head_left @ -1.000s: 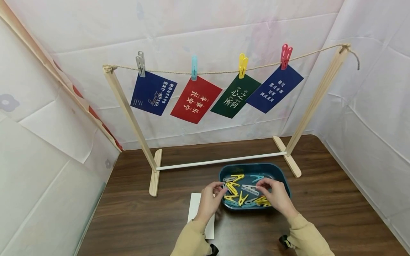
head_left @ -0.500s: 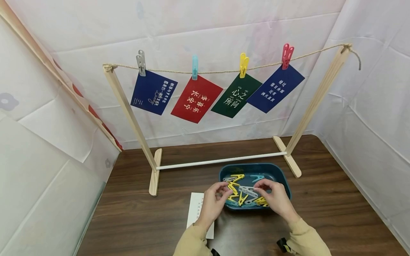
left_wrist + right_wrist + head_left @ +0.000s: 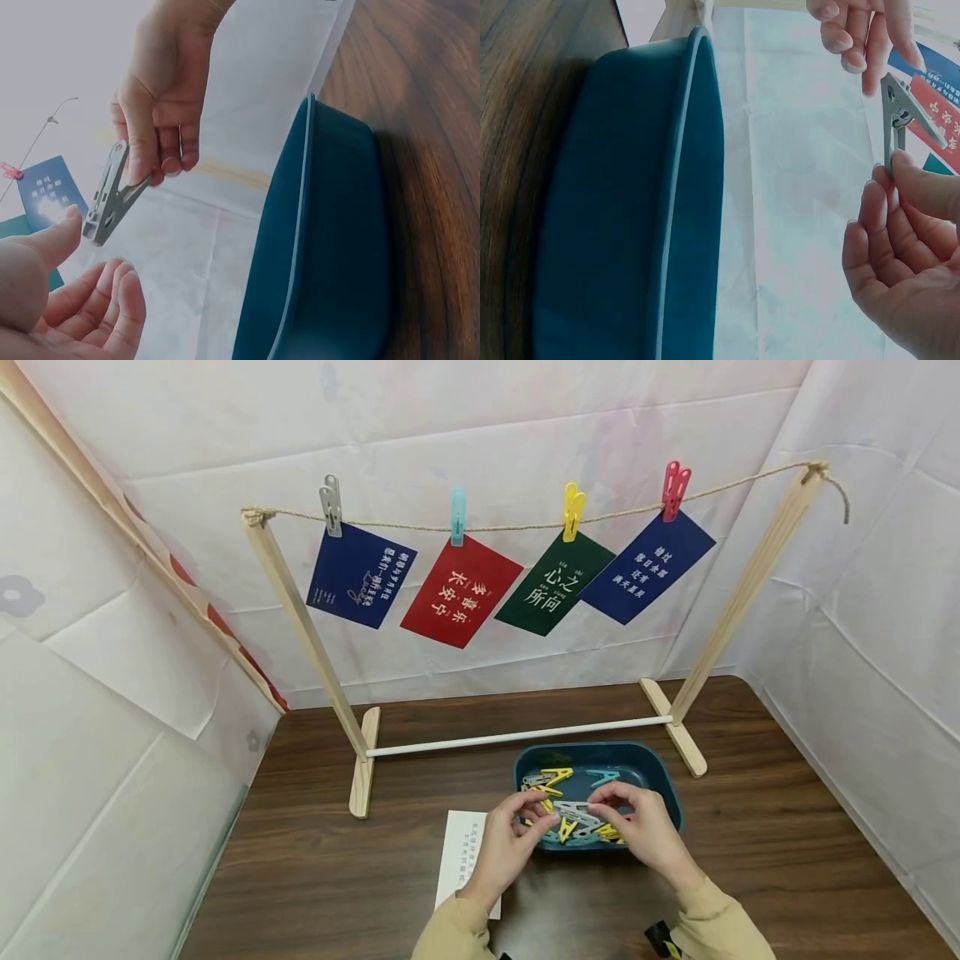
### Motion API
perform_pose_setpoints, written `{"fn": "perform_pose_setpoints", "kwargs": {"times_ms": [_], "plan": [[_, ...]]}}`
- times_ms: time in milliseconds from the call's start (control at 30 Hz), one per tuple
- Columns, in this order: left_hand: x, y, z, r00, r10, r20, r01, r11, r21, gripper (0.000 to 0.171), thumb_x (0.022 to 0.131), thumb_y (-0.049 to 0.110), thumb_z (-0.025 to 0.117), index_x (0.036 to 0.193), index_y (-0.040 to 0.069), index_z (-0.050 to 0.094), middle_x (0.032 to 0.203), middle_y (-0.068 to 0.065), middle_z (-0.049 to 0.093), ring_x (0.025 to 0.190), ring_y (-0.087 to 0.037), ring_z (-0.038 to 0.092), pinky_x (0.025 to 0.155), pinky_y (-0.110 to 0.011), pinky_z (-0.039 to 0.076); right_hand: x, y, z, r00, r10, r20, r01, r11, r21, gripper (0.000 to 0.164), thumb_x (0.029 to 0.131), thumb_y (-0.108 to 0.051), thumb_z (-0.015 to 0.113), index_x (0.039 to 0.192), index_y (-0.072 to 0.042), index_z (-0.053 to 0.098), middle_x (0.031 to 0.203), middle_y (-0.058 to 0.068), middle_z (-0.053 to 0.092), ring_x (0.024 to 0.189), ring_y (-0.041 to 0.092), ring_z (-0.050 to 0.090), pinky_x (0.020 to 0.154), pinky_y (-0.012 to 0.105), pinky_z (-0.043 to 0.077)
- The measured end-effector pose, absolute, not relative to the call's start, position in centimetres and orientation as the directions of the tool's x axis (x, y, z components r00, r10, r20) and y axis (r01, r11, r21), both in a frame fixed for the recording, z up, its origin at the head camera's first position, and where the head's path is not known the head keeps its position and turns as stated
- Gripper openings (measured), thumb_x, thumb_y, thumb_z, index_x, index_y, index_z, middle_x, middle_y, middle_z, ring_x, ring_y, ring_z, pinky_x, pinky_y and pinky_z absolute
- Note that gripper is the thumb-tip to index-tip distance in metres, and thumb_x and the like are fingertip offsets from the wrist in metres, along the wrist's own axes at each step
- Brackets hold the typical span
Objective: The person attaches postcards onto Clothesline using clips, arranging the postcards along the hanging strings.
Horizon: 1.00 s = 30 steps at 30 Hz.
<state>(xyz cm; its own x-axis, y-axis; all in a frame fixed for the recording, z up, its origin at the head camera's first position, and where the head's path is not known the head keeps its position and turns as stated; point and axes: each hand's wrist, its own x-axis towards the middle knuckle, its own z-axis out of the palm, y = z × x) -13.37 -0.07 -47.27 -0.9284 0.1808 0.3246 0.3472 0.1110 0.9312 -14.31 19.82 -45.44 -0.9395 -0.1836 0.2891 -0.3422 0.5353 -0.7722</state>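
Note:
My right hand (image 3: 651, 831) pinches a grey clothespin (image 3: 112, 199) by one handle between thumb and fingers, above the blue tray (image 3: 672, 789). The clothespin's gripping end points toward my left hand (image 3: 504, 847). In the left wrist view, that hand's thumb and fingers are spread apart close to the clothespin's tip, with nothing held between them. The right wrist view shows the clothespin (image 3: 900, 120) tilted, its two arms parted at the handle end. Below both hands, several yellow, blue and grey clothespins (image 3: 567, 829) lie in the tray.
A white card (image 3: 455, 856) with printed writing lies left of the tray, partly behind my left forearm. Behind, a wooden stand (image 3: 307, 635) carries a rope (image 3: 510, 529). Blue (image 3: 360, 578), red (image 3: 461, 593) and green (image 3: 555, 585) cards hang from it by clothespins.
My right hand has carried the grey clothespin left over the tray. My left hand has shifted right and slightly nearer the body, from the tray's left edge toward the clothespin.

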Motion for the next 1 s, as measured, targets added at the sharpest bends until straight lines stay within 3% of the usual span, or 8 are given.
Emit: {"fn": "perform_pose_setpoints", "kwargs": {"times_ms": [100, 267, 500, 767, 1000], "plan": [[-13.2, 0.0, -47.2, -0.919, 0.193, 0.344, 0.365, 0.088, 0.927, 0.027, 0.083, 0.020, 0.063, 0.103, 0.003, 0.059, 0.081, 0.000, 0.056, 0.070, -0.006, 0.054, 0.050, -0.022, 0.047, -14.2, 19.6, -45.2, -0.934, -0.196, 0.297, -0.356, 0.521, -0.776, 0.003, 0.079, -0.011, 0.066, 0.080, -0.013, 0.063, 0.076, -0.007, 0.060, 0.063, 0.006, 0.053, 0.053, 0.025, 0.048], [-12.7, 0.2, -46.6, -0.947, 0.188, 0.259, 0.277, 0.072, 0.958, 0.027, 0.082, 0.020, 0.064, 0.104, 0.005, 0.060, 0.084, -0.005, 0.057, 0.073, -0.011, 0.056, 0.054, -0.023, 0.048, -14.0, 19.1, -44.9, -0.927, -0.209, 0.312, -0.375, 0.513, -0.772, 0.007, 0.077, -0.006, 0.067, 0.080, -0.012, 0.064, 0.076, -0.002, 0.062, 0.065, 0.005, 0.054, 0.056, 0.025, 0.049], [-11.9, 0.4, -45.2, -0.967, 0.169, 0.190, 0.201, 0.051, 0.978, 0.023, 0.081, 0.009, 0.064, 0.102, 0.000, 0.060, 0.087, -0.012, 0.058, 0.073, -0.016, 0.056, 0.055, -0.028, 0.049, -13.9, 18.7, -44.9, -0.907, -0.221, 0.360, -0.422, 0.499, -0.757, 0.012, 0.073, 0.004, 0.067, 0.079, -0.007, 0.064, 0.073, 0.005, 0.062, 0.064, 0.009, 0.055, 0.055, 0.026, 0.049], [-10.8, 0.4, -43.1, -0.973, 0.153, 0.174, 0.178, 0.014, 0.984, 0.019, 0.081, 0.003, 0.062, 0.098, -0.005, 0.060, 0.084, -0.016, 0.057, 0.063, -0.008, 0.054, 0.054, -0.029, 0.049, -13.3, 18.5, -44.3, -0.901, -0.234, 0.365, -0.434, 0.468, -0.770, 0.008, 0.076, -0.005, 0.067, 0.079, -0.012, 0.063, 0.074, -0.003, 0.062, 0.063, 0.005, 0.054, 0.055, 0.023, 0.048], [-10.5, 0.4, -43.1, -0.974, 0.152, 0.169, 0.166, -0.033, 0.986, 0.019, 0.083, 0.004, 0.060, 0.097, -0.008, 0.059, 0.083, -0.017, 0.058, 0.061, -0.004, 0.052, 0.055, -0.032, 0.050, -13.1, 18.4, -44.4, -0.890, -0.240, 0.387, -0.455, 0.450, -0.768, 0.005, 0.077, -0.012, 0.067, 0.080, -0.011, 0.063, 0.075, -0.001, 0.062, 0.064, 0.005, 0.055, 0.056, 0.024, 0.048]]}}
